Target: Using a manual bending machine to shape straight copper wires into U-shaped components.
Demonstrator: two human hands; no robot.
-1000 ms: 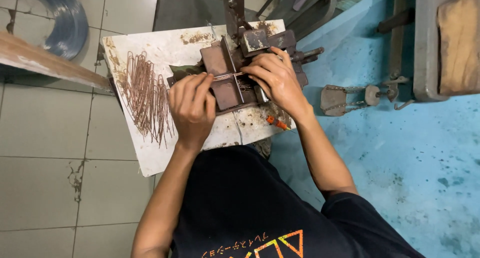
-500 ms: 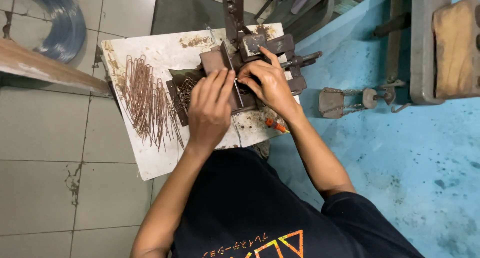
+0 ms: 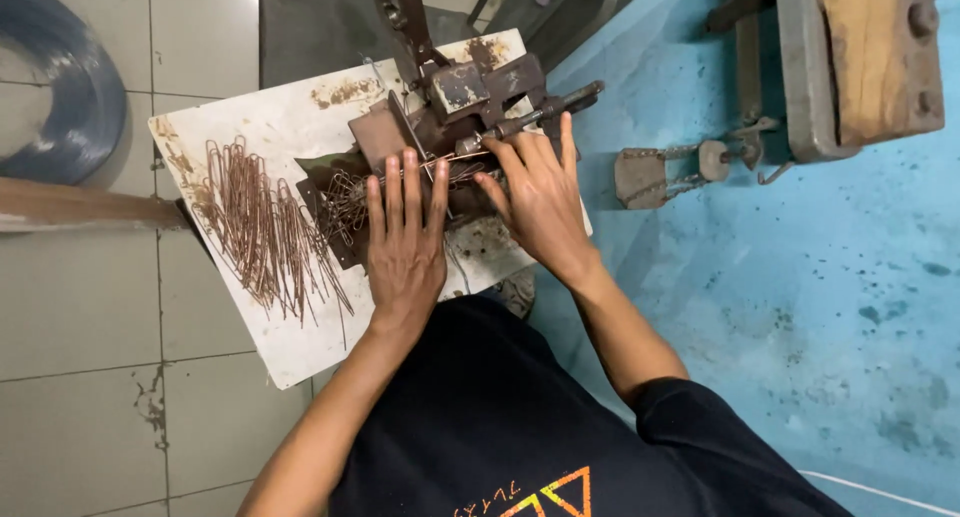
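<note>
My left hand lies flat, fingers straight and together, on the rusty metal bending jig that stands on a white board. A thin copper-coloured wire runs across the jig just past its fingertips. My right hand rests beside it on the jig's right part, fingers spread, fingertips at the wire and at a dark rod handle. Whether either hand pinches the wire is hidden. Bent wire pieces sit in the jig's left recess.
A pile of several bent U-shaped wires lies on the board's left. A blue wire coil sits on the tiled floor at top left, a wooden plank below it. Right: blue-painted floor, a metal bracket with chain, a wooden block.
Both hands slid farther up the jig; my left hand flattened out and my right hand's fingers spread toward the rod handle. The camera also shifted.
</note>
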